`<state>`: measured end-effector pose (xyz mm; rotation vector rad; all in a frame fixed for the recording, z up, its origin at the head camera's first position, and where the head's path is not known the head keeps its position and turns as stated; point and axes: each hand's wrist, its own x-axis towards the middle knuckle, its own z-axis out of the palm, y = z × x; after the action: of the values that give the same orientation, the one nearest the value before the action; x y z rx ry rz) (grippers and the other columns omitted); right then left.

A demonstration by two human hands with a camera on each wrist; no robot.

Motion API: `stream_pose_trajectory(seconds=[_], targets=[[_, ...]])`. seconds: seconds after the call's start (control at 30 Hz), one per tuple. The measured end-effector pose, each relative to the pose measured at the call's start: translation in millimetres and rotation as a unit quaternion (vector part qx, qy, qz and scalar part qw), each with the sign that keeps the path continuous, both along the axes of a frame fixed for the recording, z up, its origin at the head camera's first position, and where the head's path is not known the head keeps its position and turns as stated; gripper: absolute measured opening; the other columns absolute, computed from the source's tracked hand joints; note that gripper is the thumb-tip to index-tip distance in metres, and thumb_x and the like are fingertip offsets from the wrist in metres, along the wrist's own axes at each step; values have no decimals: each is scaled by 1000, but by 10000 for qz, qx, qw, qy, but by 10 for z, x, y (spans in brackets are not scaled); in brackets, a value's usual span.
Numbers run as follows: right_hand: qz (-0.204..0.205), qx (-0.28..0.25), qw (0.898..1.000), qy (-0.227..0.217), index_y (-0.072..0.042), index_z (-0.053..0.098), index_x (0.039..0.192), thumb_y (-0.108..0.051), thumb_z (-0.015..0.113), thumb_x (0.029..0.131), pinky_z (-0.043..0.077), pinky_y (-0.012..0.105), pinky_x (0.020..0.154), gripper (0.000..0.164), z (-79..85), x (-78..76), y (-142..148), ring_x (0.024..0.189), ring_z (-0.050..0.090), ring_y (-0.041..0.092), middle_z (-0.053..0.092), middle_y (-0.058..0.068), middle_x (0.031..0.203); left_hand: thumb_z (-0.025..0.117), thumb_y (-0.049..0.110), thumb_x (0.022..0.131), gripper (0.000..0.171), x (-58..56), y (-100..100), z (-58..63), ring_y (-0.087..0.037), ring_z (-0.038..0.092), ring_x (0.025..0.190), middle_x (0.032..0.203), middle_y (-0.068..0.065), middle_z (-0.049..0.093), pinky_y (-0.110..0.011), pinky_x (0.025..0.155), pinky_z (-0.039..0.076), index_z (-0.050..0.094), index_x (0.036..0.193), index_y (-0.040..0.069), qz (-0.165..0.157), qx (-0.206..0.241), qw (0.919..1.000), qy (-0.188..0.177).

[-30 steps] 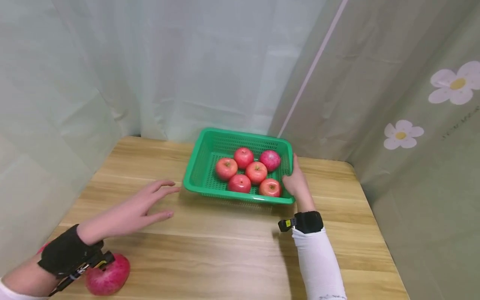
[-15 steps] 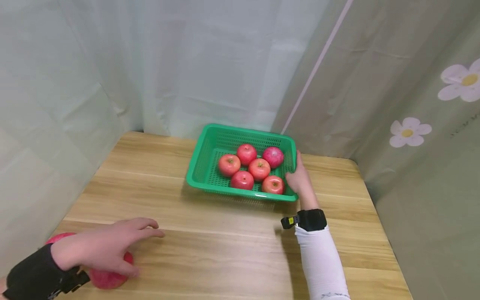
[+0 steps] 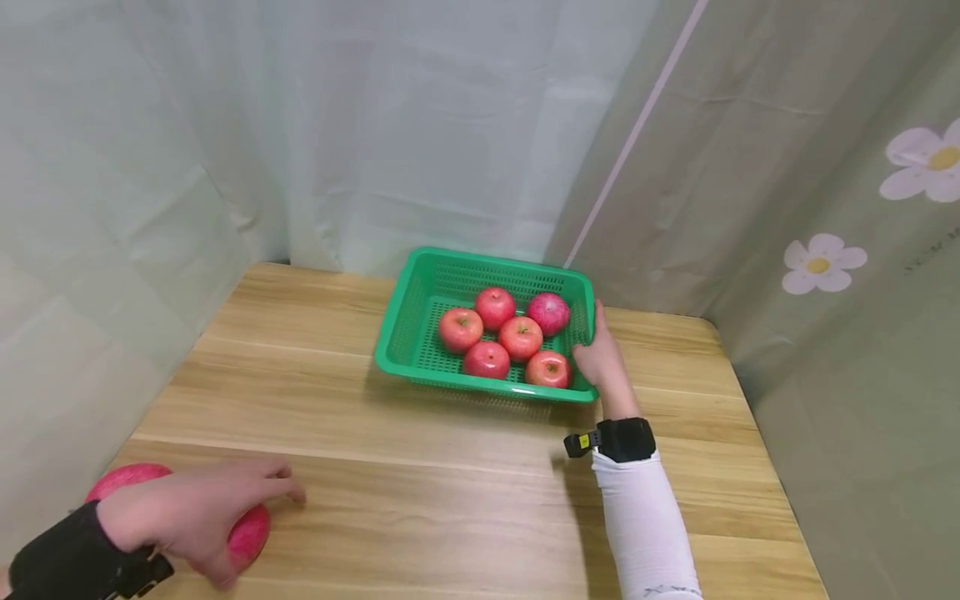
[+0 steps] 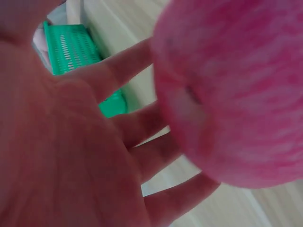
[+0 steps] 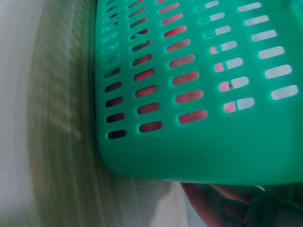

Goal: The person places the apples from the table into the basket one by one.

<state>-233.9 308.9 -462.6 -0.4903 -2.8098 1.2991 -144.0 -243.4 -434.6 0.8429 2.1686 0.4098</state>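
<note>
In the head view my left hand [image 3: 191,508] is over a red apple [image 3: 251,537] at the table's near left, its fingers on the far side and the thumb on the near side. The left wrist view has the fingers spread around this streaked apple [image 4: 236,94]; a firm grip does not show. A second apple [image 3: 127,477] lies beside that hand, partly covered by it. My right hand [image 3: 600,360] holds the right rim of a green plastic basket [image 3: 450,380], thumb at the inner side. Several red apples [image 3: 521,337] sit in the basket.
The wooden table [image 3: 420,500] spans the lower head view. A pale curtain [image 3: 420,150] hangs directly behind the basket, and a flowered curtain [image 3: 862,375] is on the right. Slots in the basket wall [image 5: 142,161] show red fruit in the right wrist view.
My left hand has moved down and back toward the near left, from beside the basket to around the apple. The right hand stays at the basket rim; the view shifts slightly.
</note>
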Motion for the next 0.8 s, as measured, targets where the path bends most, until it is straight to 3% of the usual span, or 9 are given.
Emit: stream_pose_trajectory(seconds=[0.23,0.53,0.8], targets=[[-21,-57,10000,-43,-22,-2,174,-4,55,97,45,65,108,97,4,10,-4,143,44,49,33,30,167,105,16,60,82,27,4,-65,-12,54,105,136,6,49,-41,92,56,65,128,39,237,-336,9988,-252],[-11,-59,10000,-43,-22,-3,174,-4,54,97,44,65,108,98,3,7,1,144,43,49,32,30,167,106,14,58,79,24,-14,-141,-21,56,112,141,0,51,-55,94,56,67,121,38,343,-437,9983,-181],[-28,-67,10000,-21,-21,-2,174,-4,55,97,44,65,108,97,13,9,-5,143,44,49,34,31,166,109,18,54,80,60,-58,-151,-18,57,102,125,4,53,-51,82,60,66,119,36,377,-417,9984,-35]])
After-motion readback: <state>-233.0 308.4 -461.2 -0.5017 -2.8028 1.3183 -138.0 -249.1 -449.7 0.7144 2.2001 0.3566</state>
